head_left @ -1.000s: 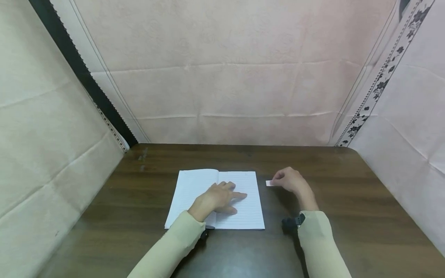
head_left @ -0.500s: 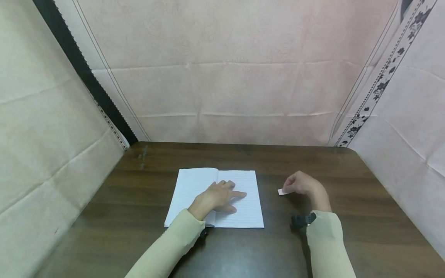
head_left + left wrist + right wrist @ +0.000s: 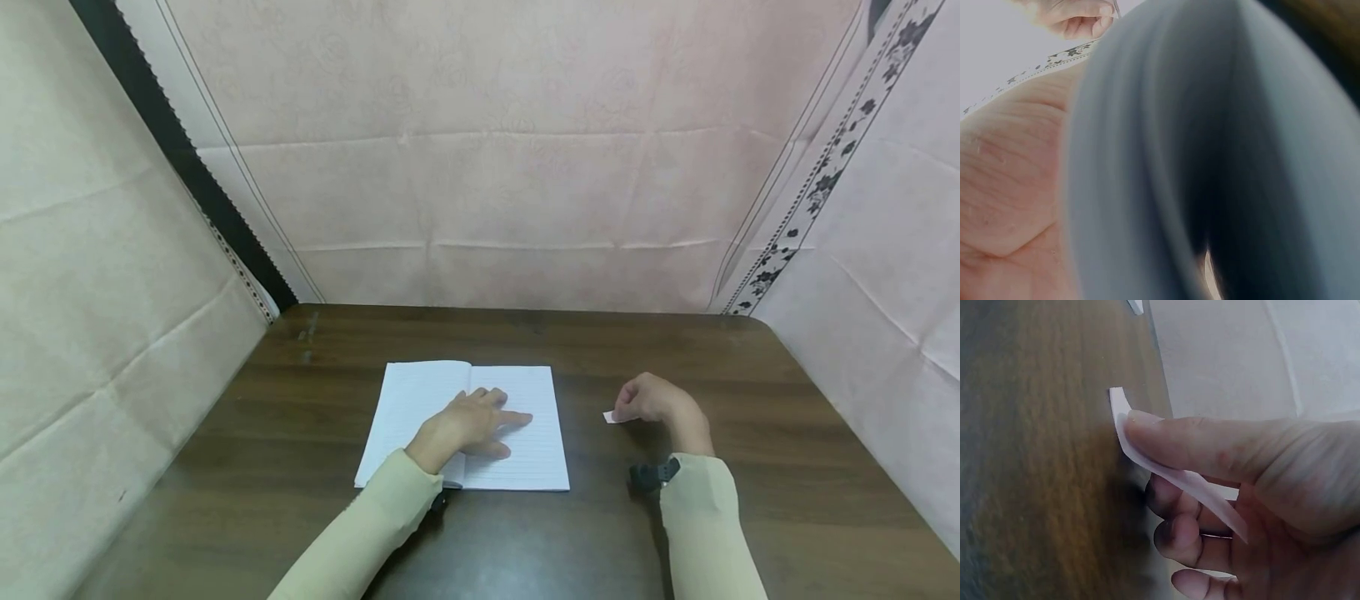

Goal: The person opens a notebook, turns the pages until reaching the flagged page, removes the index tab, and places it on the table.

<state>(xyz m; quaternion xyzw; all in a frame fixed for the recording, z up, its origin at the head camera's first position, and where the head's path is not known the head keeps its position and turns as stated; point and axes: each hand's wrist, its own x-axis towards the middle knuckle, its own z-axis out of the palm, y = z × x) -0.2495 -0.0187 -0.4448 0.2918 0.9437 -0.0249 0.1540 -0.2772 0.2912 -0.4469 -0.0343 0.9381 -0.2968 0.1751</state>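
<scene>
An open lined notebook [image 3: 517, 471] lies in the middle of the table in the head view. My left hand [image 3: 465, 425] rests on its right page with the fingers spread, the wrist crossing the centre fold. To the right of the notebook, my right hand [image 3: 656, 402] pinches a thin white paper strip [image 3: 610, 417] low over the table. Seen from the right wrist, the paper strip [image 3: 1191, 484] bends under the thumb and runs back toward the palm. A pale blurred sheet [image 3: 1129, 187] fills much of the left wrist view, beside the left palm [image 3: 1010, 187].
The brown wooden table [image 3: 300, 417] reaches back to a pale cloth wall [image 3: 480, 167]. More cloth hangs at the left and right sides, the right one with a black floral border [image 3: 817, 196]. A dark wrist device [image 3: 652, 475] sits under the right wrist.
My right hand has moved right and a little closer to me with the paper strip, mostly in the first half second. My left hand stays in place on the notebook.
</scene>
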